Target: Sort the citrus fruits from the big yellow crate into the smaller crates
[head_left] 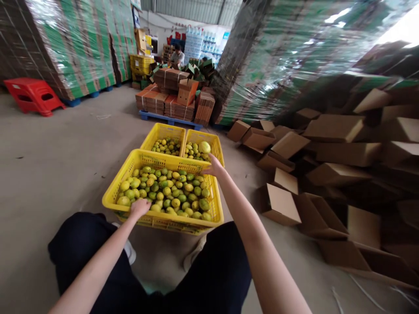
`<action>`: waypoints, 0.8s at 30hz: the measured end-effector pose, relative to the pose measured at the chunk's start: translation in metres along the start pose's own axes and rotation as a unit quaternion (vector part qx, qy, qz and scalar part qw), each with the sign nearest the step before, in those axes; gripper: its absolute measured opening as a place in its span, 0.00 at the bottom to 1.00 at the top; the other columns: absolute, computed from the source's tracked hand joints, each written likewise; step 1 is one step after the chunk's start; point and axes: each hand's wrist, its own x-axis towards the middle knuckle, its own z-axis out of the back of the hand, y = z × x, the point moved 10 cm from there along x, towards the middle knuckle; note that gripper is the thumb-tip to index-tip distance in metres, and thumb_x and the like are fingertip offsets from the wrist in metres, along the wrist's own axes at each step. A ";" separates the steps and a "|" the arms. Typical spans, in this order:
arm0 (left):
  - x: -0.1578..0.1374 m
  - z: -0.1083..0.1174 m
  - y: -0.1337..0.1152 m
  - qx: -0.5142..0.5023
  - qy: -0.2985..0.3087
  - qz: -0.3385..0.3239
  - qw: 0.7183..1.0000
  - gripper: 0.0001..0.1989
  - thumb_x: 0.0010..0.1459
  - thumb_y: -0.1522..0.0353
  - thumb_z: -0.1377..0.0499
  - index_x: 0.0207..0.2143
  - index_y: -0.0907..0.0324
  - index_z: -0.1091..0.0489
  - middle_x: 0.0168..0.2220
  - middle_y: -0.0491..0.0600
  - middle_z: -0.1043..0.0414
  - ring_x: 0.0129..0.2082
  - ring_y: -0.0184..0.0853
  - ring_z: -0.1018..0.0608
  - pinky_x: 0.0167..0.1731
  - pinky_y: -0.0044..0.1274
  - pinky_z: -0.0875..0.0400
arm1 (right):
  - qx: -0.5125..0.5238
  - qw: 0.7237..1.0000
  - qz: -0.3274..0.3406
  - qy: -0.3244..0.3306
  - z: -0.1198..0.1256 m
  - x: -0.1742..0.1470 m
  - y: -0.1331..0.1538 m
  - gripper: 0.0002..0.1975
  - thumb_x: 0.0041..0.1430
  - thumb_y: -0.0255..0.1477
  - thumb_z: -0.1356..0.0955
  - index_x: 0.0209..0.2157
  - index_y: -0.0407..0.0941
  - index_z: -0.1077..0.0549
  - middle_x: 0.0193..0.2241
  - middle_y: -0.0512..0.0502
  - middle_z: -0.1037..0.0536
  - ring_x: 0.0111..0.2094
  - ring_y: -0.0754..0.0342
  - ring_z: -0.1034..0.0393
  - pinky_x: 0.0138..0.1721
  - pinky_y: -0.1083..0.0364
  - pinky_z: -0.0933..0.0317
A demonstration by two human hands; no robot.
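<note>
A large yellow plastic crate (pixel 109 198) full of green and yellow lemons (pixel 166 190) stands between my knees. My left hand (pixel 140 208) is low over its near left part, fingers curled down among the fruit; what they hold, if anything, is hidden. My right hand (pixel 215 166) reaches over the crate's far right corner with its fingers stretched out. Just beyond those fingertips, a large pale yellow lemon (pixel 204 147) appears above the smaller right crate (pixel 216 141); I cannot tell whether it is in the air. Beside that crate is a smaller left crate (pixel 149 135), also holding lemons.
Open cardboard boxes (pixel 283 203) are heaped on the right. Bundled flat cartons (pixel 152 102) sit on a blue pallet (pixel 170 121) ahead, with a person (pixel 177 56) behind. Wrapped stacks (pixel 85 48) rise at both sides. A red stool (pixel 32 95) is at left.
</note>
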 end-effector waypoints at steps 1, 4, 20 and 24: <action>0.000 0.000 0.000 0.000 -0.001 -0.001 1.000 0.22 0.63 0.62 0.55 0.41 0.58 0.22 0.46 0.60 0.22 0.48 0.49 0.21 0.41 0.33 0.30 | -0.042 0.999 -0.032 0.005 0.006 -0.002 -0.010 0.13 0.65 0.33 0.34 0.47 0.41 0.29 0.41 0.45 0.25 0.36 0.54 0.27 0.35 0.52 0.29; -0.001 0.001 -0.001 0.002 -0.001 -0.003 1.000 0.22 0.63 0.62 0.55 0.40 0.58 0.22 0.47 0.59 0.22 0.47 0.48 0.21 0.40 0.32 0.30 | -0.163 0.977 -0.124 0.055 0.017 -0.026 -0.067 0.08 0.65 0.30 0.33 0.42 0.39 0.28 0.35 0.48 0.24 0.30 0.58 0.28 0.30 0.57 0.30; -0.035 0.012 -0.014 0.006 -0.102 -0.065 0.993 0.24 0.67 0.61 0.56 0.36 0.60 0.22 0.44 0.61 0.22 0.51 0.48 0.25 0.54 0.36 0.41 | -0.276 0.938 -0.001 0.211 0.029 -0.161 -0.139 0.12 0.46 0.31 0.25 0.35 0.44 0.21 0.28 0.53 0.21 0.27 0.58 0.28 0.28 0.61 0.35; -0.049 0.011 -0.013 -0.015 -0.129 -0.065 0.989 0.21 0.67 0.63 0.57 0.41 0.59 0.25 0.49 0.59 0.25 0.55 0.47 0.30 0.59 0.38 0.48 | -0.277 0.932 0.016 0.232 0.016 -0.176 -0.156 0.13 0.44 0.32 0.24 0.34 0.45 0.22 0.26 0.54 0.22 0.28 0.57 0.29 0.33 0.57 0.32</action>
